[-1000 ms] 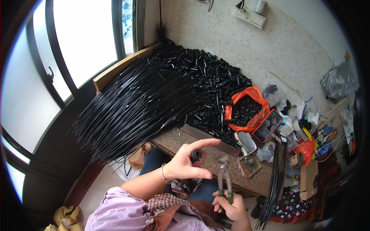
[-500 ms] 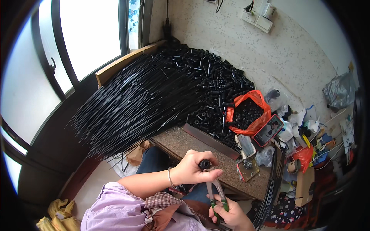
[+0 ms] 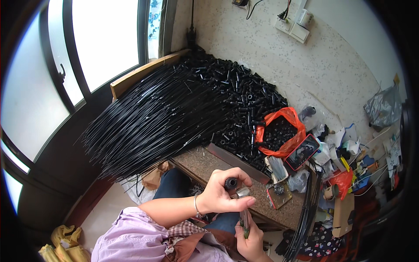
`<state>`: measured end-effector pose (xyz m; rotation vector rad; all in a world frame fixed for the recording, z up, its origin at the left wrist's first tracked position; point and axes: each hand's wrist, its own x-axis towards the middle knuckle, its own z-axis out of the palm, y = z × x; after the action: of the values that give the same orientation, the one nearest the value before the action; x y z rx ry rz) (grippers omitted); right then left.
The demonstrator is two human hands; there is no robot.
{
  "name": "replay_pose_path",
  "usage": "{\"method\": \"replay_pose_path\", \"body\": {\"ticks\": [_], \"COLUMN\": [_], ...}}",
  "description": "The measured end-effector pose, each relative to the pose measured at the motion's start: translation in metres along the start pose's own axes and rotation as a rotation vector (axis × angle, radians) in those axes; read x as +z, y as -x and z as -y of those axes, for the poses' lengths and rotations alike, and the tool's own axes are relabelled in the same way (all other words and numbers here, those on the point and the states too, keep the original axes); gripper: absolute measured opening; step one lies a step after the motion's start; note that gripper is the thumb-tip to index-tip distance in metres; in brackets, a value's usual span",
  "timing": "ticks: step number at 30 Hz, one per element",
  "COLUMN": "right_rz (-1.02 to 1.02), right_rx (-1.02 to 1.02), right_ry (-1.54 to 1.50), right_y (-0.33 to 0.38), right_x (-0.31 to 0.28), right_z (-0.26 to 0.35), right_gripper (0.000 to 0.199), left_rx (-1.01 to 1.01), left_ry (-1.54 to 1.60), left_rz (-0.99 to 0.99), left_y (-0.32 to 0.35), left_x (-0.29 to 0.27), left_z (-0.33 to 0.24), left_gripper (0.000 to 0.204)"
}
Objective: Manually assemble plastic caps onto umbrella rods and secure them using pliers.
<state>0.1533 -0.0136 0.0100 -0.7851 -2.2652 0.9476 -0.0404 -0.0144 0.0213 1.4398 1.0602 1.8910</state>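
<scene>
My left hand (image 3: 217, 195) is closed around a short black tubular fitting (image 3: 230, 183), its open round end facing up between thumb and fingers. Below it, my right hand (image 3: 251, 245) grips pliers (image 3: 245, 217) with green-sleeved handles. The metal jaws of the pliers reach up to my left thumb, close beside the fitting; whether they bite on it I cannot tell. Most of the handles are covered by my right fingers. Both hands are over my lap, in front of the speckled tabletop (image 3: 192, 163).
Long thin black rods (image 3: 152, 122) lie heaped at the left beside black tubular parts (image 3: 244, 87). A red plastic bag (image 3: 301, 135) holds small black pieces. Near it are a phone (image 3: 302, 152), a shallow tray of small metal bits (image 3: 286, 201) and another rod bundle (image 3: 301, 222).
The plier handles, spread apart before, are now squeezed together in my right hand. The jaws have turned and show more broadly by my left thumb. My left hand still holds the fitting.
</scene>
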Motion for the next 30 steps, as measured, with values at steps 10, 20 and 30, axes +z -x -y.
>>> {"method": "replay_pose_path", "body": {"ticks": [10,20,30], "right_rz": [0.091,-0.104,-0.074], "right_rx": [0.063,0.306,-0.060], "right_ry": [-0.015,0.710,0.473], "right_y": [-0.029,-0.013,-0.003], "right_x": [-0.030,-0.003,-0.009], "right_z": [-0.040,-0.169,-0.139], "right_gripper": [0.042,0.038,0.072], "left_rx": [-0.031,-0.149,0.022], "left_ry": [-0.026,0.094,0.649], "left_rz": [-0.006,-0.049,-0.104], "left_y": [-0.003,0.011,-0.046], "left_x": [0.002,0.005,-0.014], "left_z": [-0.004,0.018,-0.020], "left_gripper": [0.037,0.038,0.055]}}
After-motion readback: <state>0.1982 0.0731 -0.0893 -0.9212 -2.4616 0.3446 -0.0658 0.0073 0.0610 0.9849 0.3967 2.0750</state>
